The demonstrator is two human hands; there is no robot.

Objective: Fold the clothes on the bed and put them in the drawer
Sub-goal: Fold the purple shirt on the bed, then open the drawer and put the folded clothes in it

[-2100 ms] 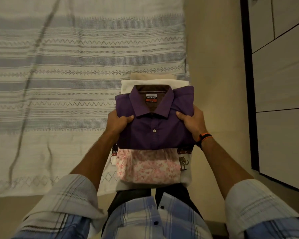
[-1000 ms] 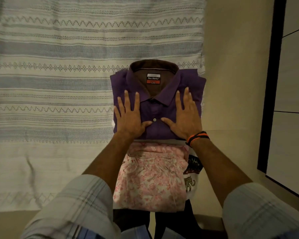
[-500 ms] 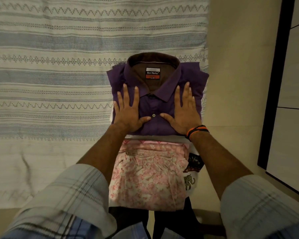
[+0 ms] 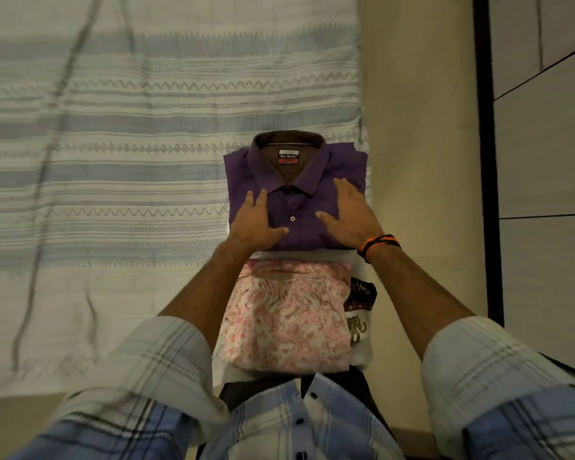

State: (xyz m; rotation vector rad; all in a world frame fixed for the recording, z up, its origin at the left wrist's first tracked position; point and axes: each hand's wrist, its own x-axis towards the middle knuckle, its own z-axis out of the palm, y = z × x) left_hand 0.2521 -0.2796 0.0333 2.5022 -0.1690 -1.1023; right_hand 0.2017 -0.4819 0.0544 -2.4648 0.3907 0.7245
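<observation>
purple folded shirt (image 4: pixel 296 207) at bed (image 4: pixel 113 194) edge, 3 o'clock side; left hand (image 4: pixel 256 224), right hand (image 4: pixel 349 217) flat, gripping nothing. careless lift could undo folds, spill pink garment (image 4: pixel 286 317) below.

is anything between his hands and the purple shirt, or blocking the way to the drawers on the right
Nothing lies between them: the left hand and right hand rest flat on the folded purple shirt. Only bare floor shows between the bed edge and the drawer fronts, which look closed.
</observation>
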